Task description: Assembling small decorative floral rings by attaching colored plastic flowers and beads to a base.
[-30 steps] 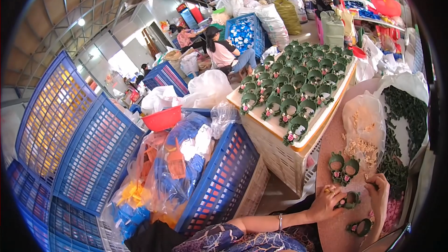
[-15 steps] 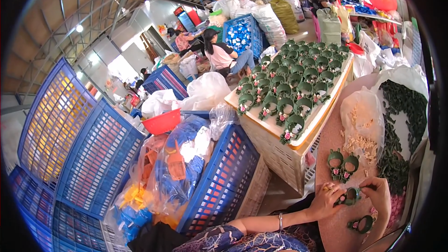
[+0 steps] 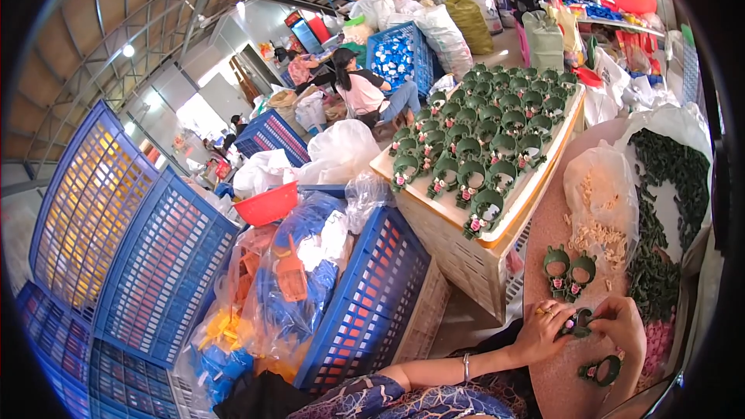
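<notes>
Piece in hand: green ring-shaped toy part [image 3: 578, 323], low on the round pinkish table [image 3: 547, 225], pinched between both my hands.
Left hand [image 3: 545, 331]: fingers curled onto the part's left edge, a ring on one finger; I judge it should only steady, not squeeze.
Right hand [image 3: 623, 326]: fingers closed over the part's right side; whatever small bit goes in is hidden under them, so I cannot tell it.
Doing it well: I'd keep the part flat to the table and press straight, so the thin ring doesn't twist.
Close by: finished pair [image 3: 569, 269] standing just above my hands; one loose green ring [image 3: 601, 371] below them.
Supplies: clear bag of pale bits [image 3: 601, 202] and heap of dark green pieces [image 3: 663, 209] to the right.
Further out: tray of finished green pieces [image 3: 485, 147] on a white crate; blue crates [image 3: 372, 302] to the left.
</notes>
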Demonstrator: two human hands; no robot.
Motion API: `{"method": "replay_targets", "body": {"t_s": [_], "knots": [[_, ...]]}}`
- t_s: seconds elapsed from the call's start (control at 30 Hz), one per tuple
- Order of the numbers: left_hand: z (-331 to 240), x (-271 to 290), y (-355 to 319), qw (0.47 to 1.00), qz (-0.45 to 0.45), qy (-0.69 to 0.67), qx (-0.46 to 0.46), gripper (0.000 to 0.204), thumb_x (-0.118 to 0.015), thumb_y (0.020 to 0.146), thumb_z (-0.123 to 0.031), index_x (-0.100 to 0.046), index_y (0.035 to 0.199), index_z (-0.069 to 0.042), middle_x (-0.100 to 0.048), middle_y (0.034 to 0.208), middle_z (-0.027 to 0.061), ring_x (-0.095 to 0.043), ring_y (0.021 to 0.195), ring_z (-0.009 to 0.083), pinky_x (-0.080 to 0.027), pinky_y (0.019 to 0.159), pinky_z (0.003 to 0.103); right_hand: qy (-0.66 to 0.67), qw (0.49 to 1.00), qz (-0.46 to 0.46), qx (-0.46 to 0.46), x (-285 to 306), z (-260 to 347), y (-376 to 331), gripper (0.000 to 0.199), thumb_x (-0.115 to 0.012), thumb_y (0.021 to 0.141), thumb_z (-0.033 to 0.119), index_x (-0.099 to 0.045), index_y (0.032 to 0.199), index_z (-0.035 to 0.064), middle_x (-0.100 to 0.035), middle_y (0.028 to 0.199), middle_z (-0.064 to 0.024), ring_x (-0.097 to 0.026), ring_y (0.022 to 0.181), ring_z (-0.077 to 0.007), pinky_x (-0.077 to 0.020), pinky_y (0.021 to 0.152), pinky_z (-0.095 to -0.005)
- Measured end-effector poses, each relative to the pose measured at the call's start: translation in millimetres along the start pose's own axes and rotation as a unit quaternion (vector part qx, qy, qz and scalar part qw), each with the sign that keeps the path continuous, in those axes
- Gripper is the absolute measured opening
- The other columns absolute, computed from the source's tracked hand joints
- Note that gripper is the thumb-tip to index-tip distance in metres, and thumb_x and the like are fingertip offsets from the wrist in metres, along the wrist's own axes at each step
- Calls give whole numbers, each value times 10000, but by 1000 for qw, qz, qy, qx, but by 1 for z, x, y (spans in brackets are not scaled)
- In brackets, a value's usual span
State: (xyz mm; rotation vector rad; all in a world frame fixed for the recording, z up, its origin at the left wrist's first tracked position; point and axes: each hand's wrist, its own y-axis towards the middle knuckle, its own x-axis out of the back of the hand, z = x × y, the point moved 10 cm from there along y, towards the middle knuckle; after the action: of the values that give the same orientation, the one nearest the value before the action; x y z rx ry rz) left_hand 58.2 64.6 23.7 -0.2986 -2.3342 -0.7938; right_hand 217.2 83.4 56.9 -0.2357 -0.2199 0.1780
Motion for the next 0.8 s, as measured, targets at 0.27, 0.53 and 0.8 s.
{"method": "replay_targets", "body": {"t_s": [0.27,0.53,0.8], "knots": [[-4,0,0,1000,4,1,-15,589,-793,757,-182,-573,1285,-45,-584,1238,100,-507,1218,305,-336,1064,459,-21,1000,4,4,0,-12,3,126,-758,693,-91,-694,790,-41,-659,630,-53,-599,547,-87,-449,504,-234],[-3,2,-3,1000,-7,-1,-22,557,-792,752,-148,-594,1261,-35,-590,1227,91,-518,1198,291,-337,1062,453,-86,996,23,-14,-5,-11,2,111,-778,695,-58,-710,782,-46,-651,624,-50,-586,571,-83,-446,521,-252],[1,5,3,1000,-6,-8,-17,576,-804,755,-176,-593,1270,-27,-594,1227,100,-518,1202,304,-350,1053,460,-132,991,23,14,-9,-10,9,147,-805,682,0,-714,789,-42,-644,627,-58,-574,573,-88,-457,543,-264]]}}
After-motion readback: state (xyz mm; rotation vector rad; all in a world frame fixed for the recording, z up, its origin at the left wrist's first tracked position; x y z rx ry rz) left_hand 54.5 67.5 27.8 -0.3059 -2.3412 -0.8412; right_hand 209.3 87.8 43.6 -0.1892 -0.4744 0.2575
